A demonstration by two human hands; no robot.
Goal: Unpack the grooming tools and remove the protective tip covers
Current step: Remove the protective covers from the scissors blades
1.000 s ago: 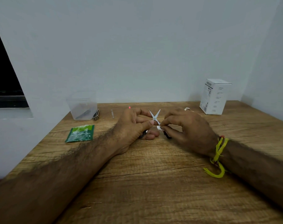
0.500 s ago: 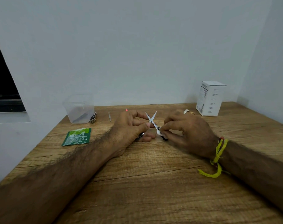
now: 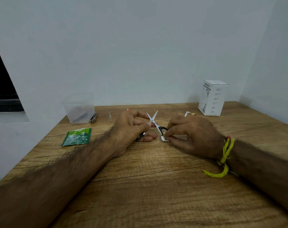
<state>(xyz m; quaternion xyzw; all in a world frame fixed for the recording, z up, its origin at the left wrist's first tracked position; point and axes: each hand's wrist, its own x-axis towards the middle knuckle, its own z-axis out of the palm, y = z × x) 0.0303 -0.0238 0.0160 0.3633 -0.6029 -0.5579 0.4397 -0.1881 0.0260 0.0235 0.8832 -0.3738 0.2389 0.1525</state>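
While both hands rest on table (image 3: 156, 186) at frame centre, scissors (image 3: 154, 123) stand between them, blades spread, tips up. Left hand (image 3: 131, 129) fingers curl round one black handle loop, thumb against blade. Right hand (image 3: 189, 134) fingers pinch small white cover (image 3: 164, 139) just below other loop.

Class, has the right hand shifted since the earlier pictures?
Yes: the right hand, pinching a small white cover, has drawn slightly away from the scissors, toward the near table edge.
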